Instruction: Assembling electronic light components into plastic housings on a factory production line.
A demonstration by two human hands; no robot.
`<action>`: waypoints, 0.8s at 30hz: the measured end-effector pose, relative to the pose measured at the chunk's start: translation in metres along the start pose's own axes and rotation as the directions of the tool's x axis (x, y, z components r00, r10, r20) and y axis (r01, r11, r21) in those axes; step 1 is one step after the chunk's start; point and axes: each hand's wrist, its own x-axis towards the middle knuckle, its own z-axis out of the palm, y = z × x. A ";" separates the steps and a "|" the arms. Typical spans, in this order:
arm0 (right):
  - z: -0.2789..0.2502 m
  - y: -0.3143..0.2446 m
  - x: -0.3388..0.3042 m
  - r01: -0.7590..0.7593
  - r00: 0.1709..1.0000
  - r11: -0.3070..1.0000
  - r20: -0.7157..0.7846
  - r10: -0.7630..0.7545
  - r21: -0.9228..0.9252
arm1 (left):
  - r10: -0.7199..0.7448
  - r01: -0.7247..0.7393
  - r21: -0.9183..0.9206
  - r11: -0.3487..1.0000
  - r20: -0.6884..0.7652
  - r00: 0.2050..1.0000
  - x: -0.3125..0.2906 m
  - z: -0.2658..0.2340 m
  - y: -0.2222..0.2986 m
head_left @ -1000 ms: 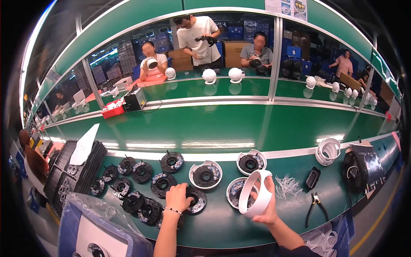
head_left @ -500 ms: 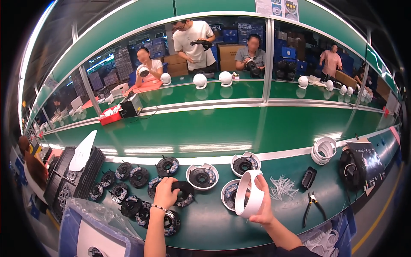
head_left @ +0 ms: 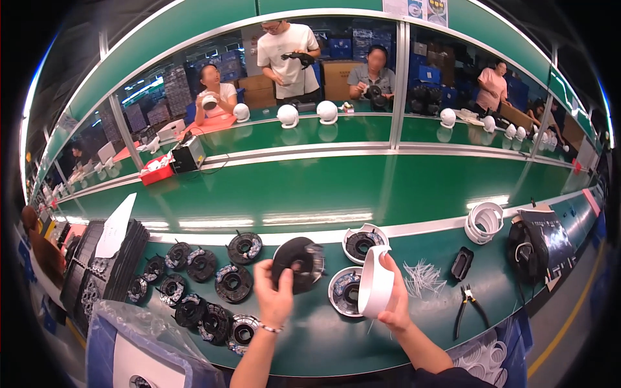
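Observation:
My left hand (head_left: 275,294) grips a black round part (head_left: 294,258) by its middle, lifted above the bench, with a circuit board partly visible at its right edge. In my right hand (head_left: 399,301) is a white plastic ring housing (head_left: 375,284), tilted on its side with a cut-out at the top. Just left of that ring lies a white round shell (head_left: 332,296) holding a black part, partly covered by the ring. Behind it sits another white shell (head_left: 347,237) with a black part inside. Several black round parts (head_left: 233,283) with circuit boards lie to the left of my left hand.
White cable ties (head_left: 422,278), a black tray (head_left: 462,264), pliers (head_left: 466,310) and stacked white rings (head_left: 484,223) lie rightward. Black trays (head_left: 97,265) are stacked left, above a blue bin (head_left: 107,343). White rings (head_left: 485,362) fill a bag lower right. Co-workers (head_left: 291,61) work across the green bench.
My left hand has lifted a black round part off the bench and moved it right, in front of where a white shell lay. The white ring in my right hand has turned slightly.

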 end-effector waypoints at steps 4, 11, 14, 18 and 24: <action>-0.005 0.009 0.009 0.045 0.999 0.997 -0.006 -0.046 -0.060 | -0.088 0.108 -0.205 0.973 0.103 0.991 -0.022 0.038 -0.018; -0.006 0.012 0.010 0.079 0.997 0.904 0.035 -0.071 -0.420 | -0.319 0.437 -0.454 0.776 0.316 0.894 -0.036 0.045 -0.044; -0.005 0.010 0.005 0.087 0.996 0.841 0.062 -0.064 -0.534 | -0.352 0.566 -0.488 0.665 0.464 0.813 -0.040 0.040 -0.045; -0.004 0.009 0.005 0.088 0.994 0.796 0.106 -0.030 -0.599 | -0.389 0.703 -0.485 0.520 0.598 0.701 -0.038 0.036 -0.041; 0.006 0.009 0.013 -0.174 0.984 0.971 -0.078 0.163 -0.166 | -0.263 0.489 -0.445 0.751 0.477 0.839 -0.041 0.047 -0.043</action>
